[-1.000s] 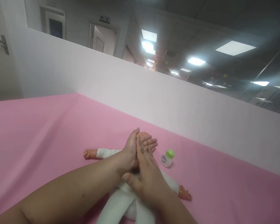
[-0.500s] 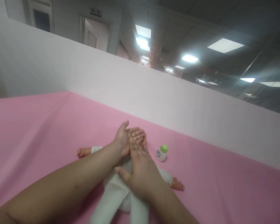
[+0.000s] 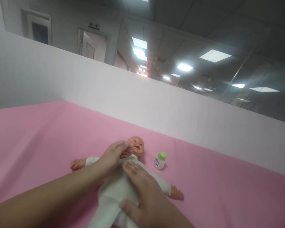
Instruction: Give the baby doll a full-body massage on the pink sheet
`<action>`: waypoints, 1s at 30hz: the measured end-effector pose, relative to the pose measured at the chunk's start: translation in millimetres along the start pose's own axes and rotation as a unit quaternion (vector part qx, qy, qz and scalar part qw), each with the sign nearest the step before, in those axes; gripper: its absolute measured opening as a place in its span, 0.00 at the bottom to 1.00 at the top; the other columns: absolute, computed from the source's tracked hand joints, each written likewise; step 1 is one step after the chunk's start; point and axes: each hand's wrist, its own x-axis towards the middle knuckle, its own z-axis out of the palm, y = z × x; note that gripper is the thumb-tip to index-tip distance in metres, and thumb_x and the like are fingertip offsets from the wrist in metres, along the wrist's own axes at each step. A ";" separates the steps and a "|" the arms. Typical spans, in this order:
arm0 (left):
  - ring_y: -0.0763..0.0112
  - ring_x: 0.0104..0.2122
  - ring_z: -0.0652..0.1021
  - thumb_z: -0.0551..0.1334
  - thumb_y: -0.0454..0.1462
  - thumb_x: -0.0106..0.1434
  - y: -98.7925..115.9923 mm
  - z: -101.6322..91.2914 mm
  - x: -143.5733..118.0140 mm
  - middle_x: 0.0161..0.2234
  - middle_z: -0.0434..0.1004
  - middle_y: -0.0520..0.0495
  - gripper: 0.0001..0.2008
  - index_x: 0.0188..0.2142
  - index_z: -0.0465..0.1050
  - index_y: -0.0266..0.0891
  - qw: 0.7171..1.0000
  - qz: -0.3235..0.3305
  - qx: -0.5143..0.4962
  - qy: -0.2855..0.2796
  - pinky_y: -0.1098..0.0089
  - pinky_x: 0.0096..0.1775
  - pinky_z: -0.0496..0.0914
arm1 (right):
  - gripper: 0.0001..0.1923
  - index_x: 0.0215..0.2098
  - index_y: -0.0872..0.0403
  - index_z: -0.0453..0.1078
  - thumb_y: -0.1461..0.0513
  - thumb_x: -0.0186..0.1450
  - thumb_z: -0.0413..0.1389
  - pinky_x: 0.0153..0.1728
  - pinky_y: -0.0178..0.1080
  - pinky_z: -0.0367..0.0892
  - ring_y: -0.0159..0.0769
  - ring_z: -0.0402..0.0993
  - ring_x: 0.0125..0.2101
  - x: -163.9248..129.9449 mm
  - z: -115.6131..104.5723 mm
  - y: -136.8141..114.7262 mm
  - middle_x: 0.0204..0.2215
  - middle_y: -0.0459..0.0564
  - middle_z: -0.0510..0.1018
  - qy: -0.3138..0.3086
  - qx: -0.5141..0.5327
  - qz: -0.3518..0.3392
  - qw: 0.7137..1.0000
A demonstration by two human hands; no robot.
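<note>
A baby doll (image 3: 118, 186) in a white outfit lies on its back with its arms spread wide. Its head points toward the low wall, face up. My left hand (image 3: 115, 154) is beside the doll's head and shoulder, turned on its side, fingers extended and slightly curled, holding nothing. Over the doll's chest and belly is my right hand (image 3: 142, 190), palm down, fingers stretched out and thumb apart; whether it presses on the cloth I cannot tell. To the right of the doll's head stands a small white bottle (image 3: 159, 161) with a green cap.
A pink sheet (image 3: 216, 190) covers the surface under the doll, with a few creases. Behind it rises a white low wall (image 3: 156, 107). Farther back are a partly opened door (image 3: 93, 46) and ceiling lights (image 3: 215, 56).
My hands have come apart from palm against palm. The left has turned over and moved left, uncovering the doll's face; the right has come down toward its chest. The camera view has shifted slightly.
</note>
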 end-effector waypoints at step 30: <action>0.52 0.56 0.76 0.51 0.43 0.74 -30.4 -41.7 -12.0 0.57 0.76 0.39 0.22 0.60 0.70 0.37 0.784 0.215 0.567 -0.131 0.53 0.58 0.69 | 0.24 0.68 0.45 0.61 0.56 0.76 0.43 0.58 0.46 0.66 0.41 0.73 0.57 -0.4 13.2 81.3 0.60 0.47 0.75 0.053 0.002 0.148 0.988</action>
